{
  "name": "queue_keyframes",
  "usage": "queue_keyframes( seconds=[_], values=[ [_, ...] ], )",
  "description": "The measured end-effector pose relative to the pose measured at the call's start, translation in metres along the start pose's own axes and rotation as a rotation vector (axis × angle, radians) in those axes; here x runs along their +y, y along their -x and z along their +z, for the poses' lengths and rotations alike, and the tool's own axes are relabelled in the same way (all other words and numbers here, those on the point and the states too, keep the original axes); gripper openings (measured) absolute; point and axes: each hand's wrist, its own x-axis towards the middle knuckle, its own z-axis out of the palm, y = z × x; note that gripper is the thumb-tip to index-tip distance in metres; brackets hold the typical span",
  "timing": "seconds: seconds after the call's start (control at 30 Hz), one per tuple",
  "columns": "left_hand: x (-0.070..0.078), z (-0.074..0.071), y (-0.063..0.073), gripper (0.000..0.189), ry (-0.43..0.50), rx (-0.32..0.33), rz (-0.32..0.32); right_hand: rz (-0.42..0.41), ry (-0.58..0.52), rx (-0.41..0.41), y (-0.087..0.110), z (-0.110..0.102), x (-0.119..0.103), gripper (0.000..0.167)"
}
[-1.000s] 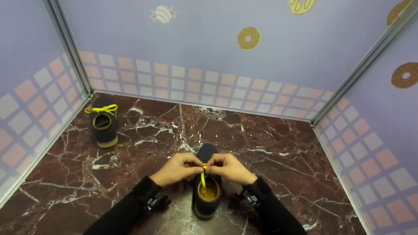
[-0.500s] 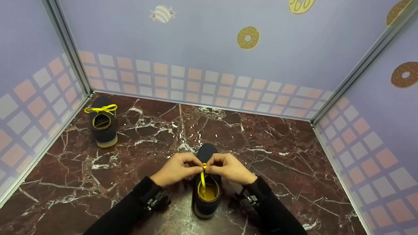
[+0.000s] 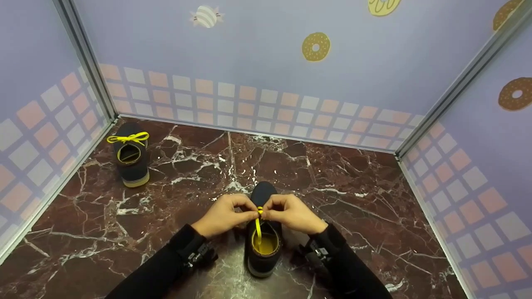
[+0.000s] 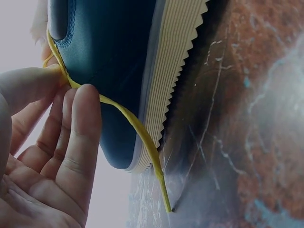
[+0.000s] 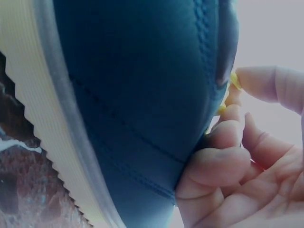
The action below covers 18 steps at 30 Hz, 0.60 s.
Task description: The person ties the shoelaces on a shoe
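A dark shoe [image 3: 262,265] stands on the marbled surface with its toe pointing away from me. Over its tongue, my left hand [image 3: 227,214] pinches the yellow shoelace [image 4: 129,115] between thumb and fingers; in the left wrist view one lace end hangs down past the ridged pale sole [image 4: 166,57]. From the other side my right hand [image 3: 293,214] pinches the same lace [image 5: 236,81], its lower fingers resting against the shoe's upper. Both hands' fingertips nearly meet and hide most of the knot area. A yellow strand trails into the shoe's opening.
A second dark shoe [image 3: 135,171] stands at the back left, its yellow lace tied in a bow [image 3: 131,138]. Patterned lilac panels [image 3: 257,54] enclose the marbled surface [image 3: 353,232] at the back and both sides.
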Motion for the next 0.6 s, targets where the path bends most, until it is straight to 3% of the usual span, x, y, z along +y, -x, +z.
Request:
queue_keyframes(
  seconds=[0.3,0.43,0.6],
  values=[
    [0.002,0.001,0.000,0.007,0.009,0.003,-0.030,-0.003,0.050,-0.017,0.009,-0.015,-0.007,0.011],
    [0.002,0.001,0.000,0.008,0.014,0.005,-0.040,-0.007,0.110,-0.089,0.015,-0.021,-0.013,0.011],
    [0.002,0.001,0.001,0.008,0.002,0.007,-0.032,-0.061,0.269,-0.192,0.018,-0.018,-0.021,0.007]
  ],
)
